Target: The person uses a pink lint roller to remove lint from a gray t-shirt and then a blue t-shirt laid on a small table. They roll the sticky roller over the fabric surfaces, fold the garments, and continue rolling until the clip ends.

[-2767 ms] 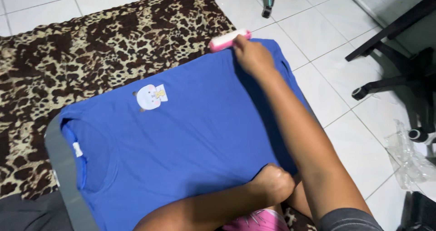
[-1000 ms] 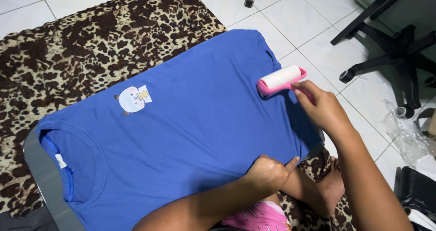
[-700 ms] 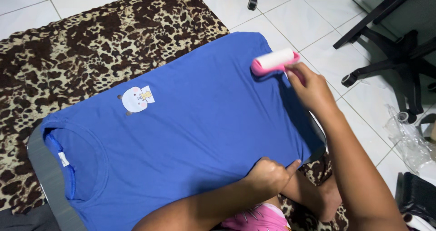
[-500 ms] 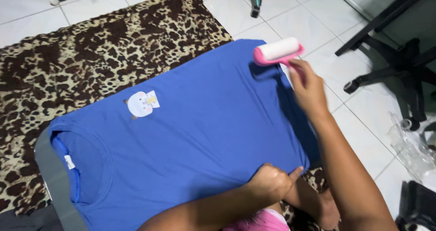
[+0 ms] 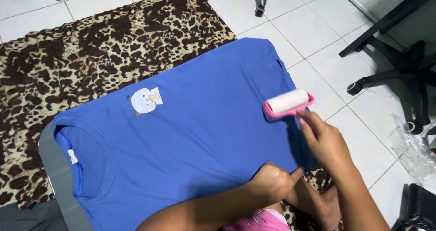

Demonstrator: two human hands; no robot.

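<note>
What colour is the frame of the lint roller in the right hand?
Pink, with a white roll; the lint roller shows in the head view, held by the right hand.

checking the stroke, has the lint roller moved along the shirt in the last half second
Yes. The lint roller in the right hand came back from the shirt's far hem towards the person, further from the chair wheels.

One head-worn camera looks steeply down, close over the blue shirt point(image 5: 190, 122).
</note>
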